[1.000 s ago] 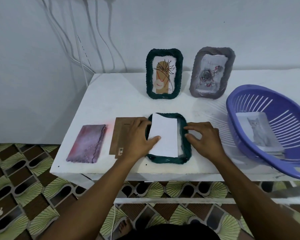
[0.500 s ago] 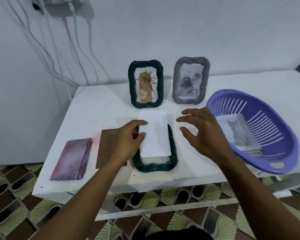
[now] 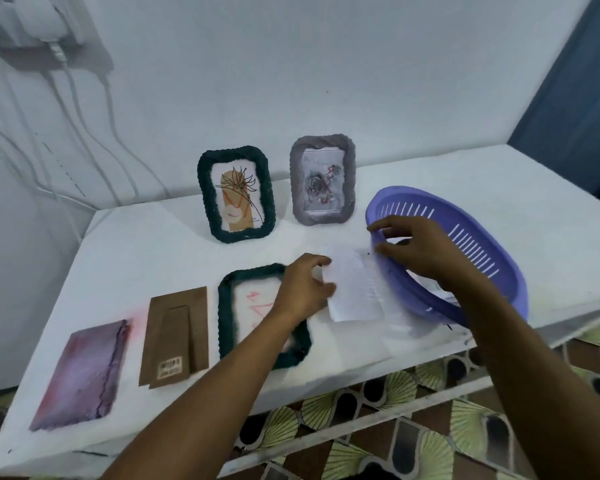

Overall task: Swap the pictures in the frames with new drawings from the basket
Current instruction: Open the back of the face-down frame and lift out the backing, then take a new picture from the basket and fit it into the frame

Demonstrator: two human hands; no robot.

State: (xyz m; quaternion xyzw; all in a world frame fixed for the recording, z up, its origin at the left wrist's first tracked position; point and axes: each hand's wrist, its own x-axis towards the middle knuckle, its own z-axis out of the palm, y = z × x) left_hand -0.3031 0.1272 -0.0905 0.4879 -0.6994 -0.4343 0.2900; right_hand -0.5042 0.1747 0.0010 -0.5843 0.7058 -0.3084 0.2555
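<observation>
Sheet [image 3: 355, 292], pinched by left hand [image 3: 302, 289], edge seemingly touching basket [image 3: 478, 244] rim.

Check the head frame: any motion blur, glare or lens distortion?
Head view: motion blur smears the right hand, the white sheet in the left hand and the purple basket; the standing green frame and grey frame look sharp; wide-angle bowing curves the table edge; soft light, no glare.

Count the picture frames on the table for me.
3. A dark green frame stands at the back with a grey frame right of it, and a second green frame lies flat near the front, partly under the left forearm.
</observation>
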